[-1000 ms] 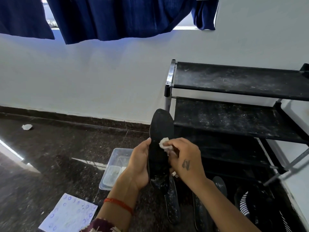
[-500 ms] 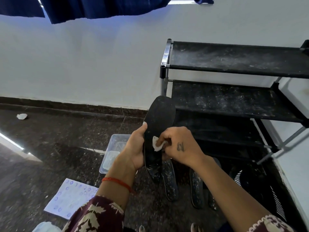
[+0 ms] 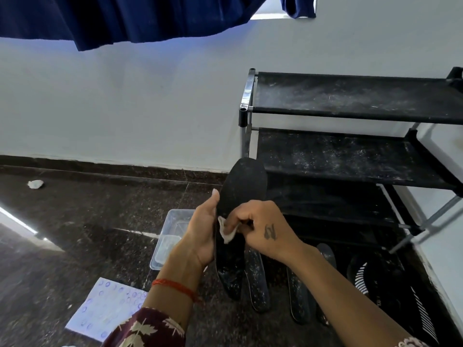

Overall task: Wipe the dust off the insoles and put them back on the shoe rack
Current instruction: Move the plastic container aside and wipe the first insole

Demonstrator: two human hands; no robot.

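A black insole (image 3: 244, 186) stands upright in front of me, toe end up, its lower heel part speckled with dust. My left hand (image 3: 200, 234) grips its left edge at the middle. My right hand (image 3: 260, 227) pinches a small white wipe (image 3: 226, 231) and presses it against the insole's face. Three more dusty insoles (image 3: 256, 279) lie on the dark floor below my hands. The black shoe rack (image 3: 350, 156) stands at the right against the wall, its fabric shelves dusty.
A clear plastic tub (image 3: 172, 236) sits on the floor left of my hands. A white sheet with blue marks (image 3: 107, 309) lies nearer me. A crumpled white wad (image 3: 35, 184) lies far left. A black striped shoe (image 3: 375, 274) is under the rack.
My right hand has slid the wipe down the insole from near its middle-top toward the lower half. The camera view has shifted slightly; the left hand keeps its grip.
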